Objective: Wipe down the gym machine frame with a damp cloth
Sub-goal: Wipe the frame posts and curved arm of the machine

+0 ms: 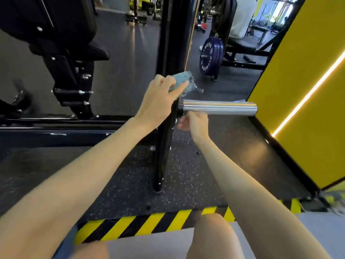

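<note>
Blue cloth (182,79), w/ a frayed mesh edge, is bunched in the left hand (158,103): thumb and fingers curl round it, pressing it to the black upright post (164,156) of the machine frame, just above where the chrome weight peg (218,108) sticks out from the post's right side. Post's long axis runs top to bottom, so I'd judge the next wipe goes along it, up or down from the grip; most of the unwiped length lies below. Left hand is the nearer one and already on the post. Right hand (195,122) sits right of the post, under the peg, fingers loosely bent, nothing visibly held; can't tell if the tips touch the post. Contact face betw. cloth and post is hidden by the hand. Post's top is cut off.
</note>
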Available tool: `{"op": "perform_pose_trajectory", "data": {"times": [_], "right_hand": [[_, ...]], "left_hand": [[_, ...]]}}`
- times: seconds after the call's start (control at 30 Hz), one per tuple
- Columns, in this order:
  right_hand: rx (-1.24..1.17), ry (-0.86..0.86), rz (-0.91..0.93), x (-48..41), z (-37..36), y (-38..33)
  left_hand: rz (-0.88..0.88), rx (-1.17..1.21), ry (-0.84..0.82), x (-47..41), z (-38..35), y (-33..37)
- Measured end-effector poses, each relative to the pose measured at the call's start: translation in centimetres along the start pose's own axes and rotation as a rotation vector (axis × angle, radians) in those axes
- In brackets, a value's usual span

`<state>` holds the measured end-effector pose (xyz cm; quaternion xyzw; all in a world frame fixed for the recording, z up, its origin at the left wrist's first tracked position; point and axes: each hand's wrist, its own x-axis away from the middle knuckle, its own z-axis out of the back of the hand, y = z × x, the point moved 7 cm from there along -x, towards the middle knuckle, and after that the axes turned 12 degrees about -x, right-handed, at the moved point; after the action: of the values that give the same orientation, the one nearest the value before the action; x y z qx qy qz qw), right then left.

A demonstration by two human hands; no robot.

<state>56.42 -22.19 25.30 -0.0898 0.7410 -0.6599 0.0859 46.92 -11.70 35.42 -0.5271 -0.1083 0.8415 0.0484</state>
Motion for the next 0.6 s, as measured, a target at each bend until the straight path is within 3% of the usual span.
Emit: {"op": "perform_pose_trajectory", "data": {"times": [0.07, 0.13, 0.27, 0.33, 0.47, 0.6], "right_hand": [[0.048, -0.014, -0.032, 0.0, -0.3, 2.2], [0.037, 0.01, -0.124, 0.1, 0.1, 4.9], [-0.159, 0.084, -0.306, 1.3, 0.7, 9.5], [-0.224, 0.112, -0.319, 1.7, 0.5, 10.3], [-0.27, 0.131, -0.303, 1.2, -0.1, 11.2], [-0.3, 0.108, -0.385, 1.8, 0.1, 13.5]], "left_hand": [[-0.01, -0.008, -0.017, 2.9, -1.5, 0.6], [-0.135, -0.065, -0.073, 8.1, -4.0, 2.2], [-0.328, -0.193, -0.303, 15.0, -7.2, 5.4], [-0.345, -0.237, -0.286, 14.0, -6.3, 5.5], [-0.17, -0.344, -0.149, 10.0, -4.8, 3.1], [-0.321, -0.349, -0.288, 13.7, -6.8, 5.7]]}}
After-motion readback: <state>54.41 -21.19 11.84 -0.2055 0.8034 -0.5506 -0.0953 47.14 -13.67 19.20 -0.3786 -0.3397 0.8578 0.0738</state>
